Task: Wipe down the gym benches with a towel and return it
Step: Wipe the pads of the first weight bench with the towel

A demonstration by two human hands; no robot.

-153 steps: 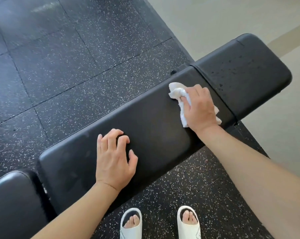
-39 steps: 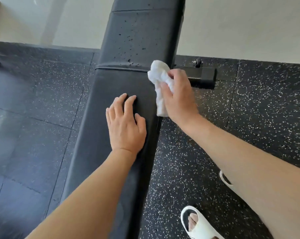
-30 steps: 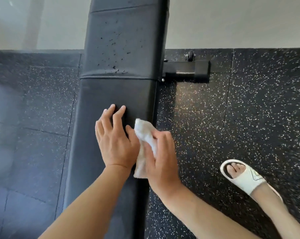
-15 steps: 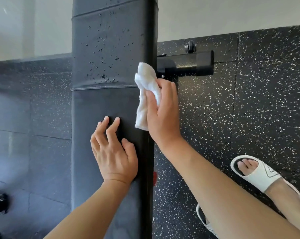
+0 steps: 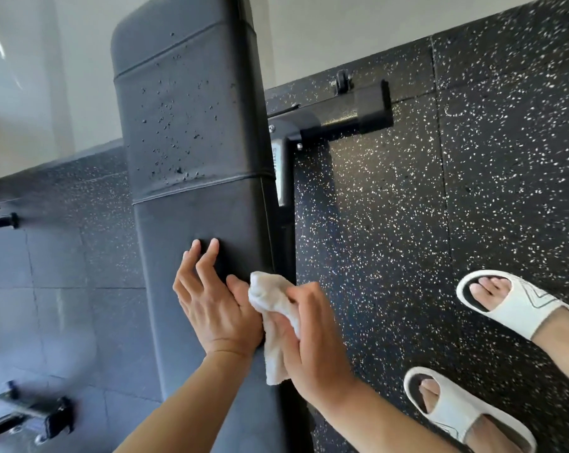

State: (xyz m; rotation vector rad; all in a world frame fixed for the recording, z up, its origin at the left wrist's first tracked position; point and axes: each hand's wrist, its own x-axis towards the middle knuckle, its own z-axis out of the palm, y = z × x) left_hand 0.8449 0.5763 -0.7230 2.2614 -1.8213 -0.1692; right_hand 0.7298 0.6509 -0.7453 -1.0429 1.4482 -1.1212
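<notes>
towel [image 5: 276, 318]: small, white, soft terry-like cloth, crumpled into a loose wad with a limp tail hanging toward the near side. it lies against the right edge of the bench pad, near the middle of the frame, just right of the left hand's thumb.

right hand [image 5: 312, 338]: fingers [image 5: 304, 297] curled over the towel, gripping it and holding it to the pad's right side edge.

left hand [image 5: 211, 302]: palm flat on the top of the pad, fingers [image 5: 200, 256] slightly spread and gently bent, tips touching the surface; holds nothing. the two hands sit just beside each other, the towel between them.

worktop [image 5: 191, 152]: long, narrow black bench pad running from near to far, smooth matte vinyl-like cover with rounded corners. a stitched cross seam divides it; the far section is pitted with small dark specks and nicks, the near section looks even.

frame [image 5: 342, 116]: black square-section metal, projecting right from under the pad, with bolts and a small wheel at the far side.

floor [image 5: 407, 223]: black rubber tiles flecked white, with visible joints; pale smooth flooring beyond.

white slides [image 5: 511, 305]: moulded, open-toed, on both feet at the right.

dark metal equipment [image 5: 31, 416] lies at near left, blurred.
</notes>
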